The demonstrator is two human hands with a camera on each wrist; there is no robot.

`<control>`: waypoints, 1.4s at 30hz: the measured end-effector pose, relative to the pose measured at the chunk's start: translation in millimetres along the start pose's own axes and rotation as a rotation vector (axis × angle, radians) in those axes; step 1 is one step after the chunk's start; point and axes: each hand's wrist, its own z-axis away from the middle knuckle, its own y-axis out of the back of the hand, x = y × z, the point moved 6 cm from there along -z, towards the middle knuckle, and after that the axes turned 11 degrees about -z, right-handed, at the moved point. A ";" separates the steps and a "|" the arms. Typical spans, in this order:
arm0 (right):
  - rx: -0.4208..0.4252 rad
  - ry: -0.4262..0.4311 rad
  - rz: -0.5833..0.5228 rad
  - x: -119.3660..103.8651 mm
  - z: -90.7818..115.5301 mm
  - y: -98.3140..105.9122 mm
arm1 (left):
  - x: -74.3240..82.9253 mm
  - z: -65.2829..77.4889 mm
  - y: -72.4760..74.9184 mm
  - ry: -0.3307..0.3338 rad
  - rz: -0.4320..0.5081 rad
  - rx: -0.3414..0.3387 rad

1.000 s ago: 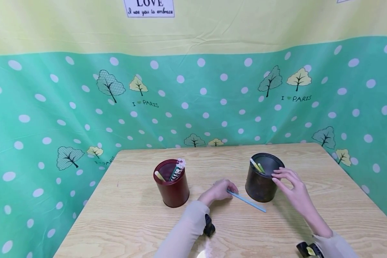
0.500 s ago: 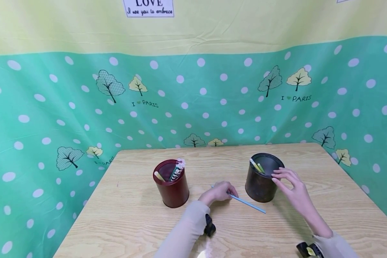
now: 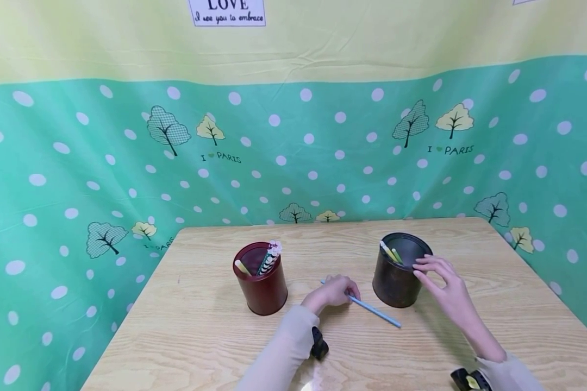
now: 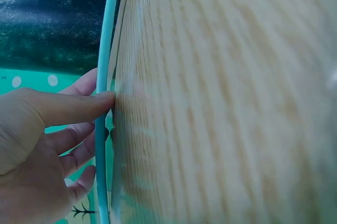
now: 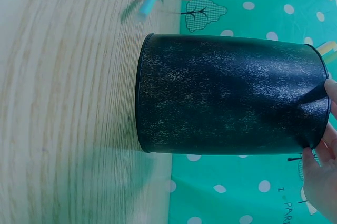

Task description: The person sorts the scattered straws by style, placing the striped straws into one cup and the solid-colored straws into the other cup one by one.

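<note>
My left hand [image 3: 333, 290] pinches a thin light blue stick [image 3: 375, 311] low over the table, between the two cans. In the left wrist view its thumb presses across the stick [image 4: 103, 150] while the fingers lie behind. What kind of stick it is, I cannot tell. On the right stands an upright black can [image 3: 395, 285] with several yellow-green sticks [image 3: 389, 252] in it. My right hand [image 3: 445, 288] holds this can at its rim, thumb and fingertips against the edge. To the left, a dark red can [image 3: 265, 296] stands upright, apart from both hands.
In the red can are a pale yellow stick [image 3: 242, 267] and a patterned pen-like thing [image 3: 268, 263] with a pink-white top. The wooden table [image 3: 200, 336] ends at the back against a green dotted cloth [image 3: 303, 179].
The blue stick's right end has swung slightly toward me, and its left end now shows beyond my left hand. My right hand and both cans have stayed put.
</note>
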 end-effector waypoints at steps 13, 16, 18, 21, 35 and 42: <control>-0.027 0.019 -0.089 -76.8 -7.9 1.6 | -7.2 5.1 10.5 0.008 0.231 0.099; -0.020 0.019 -0.053 -33.0 -3.2 0.8 | -7.7 6.1 13.4 0.013 0.277 0.118; -0.012 0.004 -0.017 -14.5 -1.4 0.6 | -6.7 7.2 15.9 0.001 0.312 0.131; -0.005 0.018 -0.005 -8.4 -0.9 0.3 | -4.4 9.1 20.2 -0.022 0.358 0.148; -0.011 0.027 -0.030 -5.8 -1.0 0.6 | 15.0 27.0 52.1 -0.039 0.552 0.212; 0.003 0.012 -0.009 5.0 -0.6 0.1 | 27.0 37.8 75.3 -0.035 0.595 0.240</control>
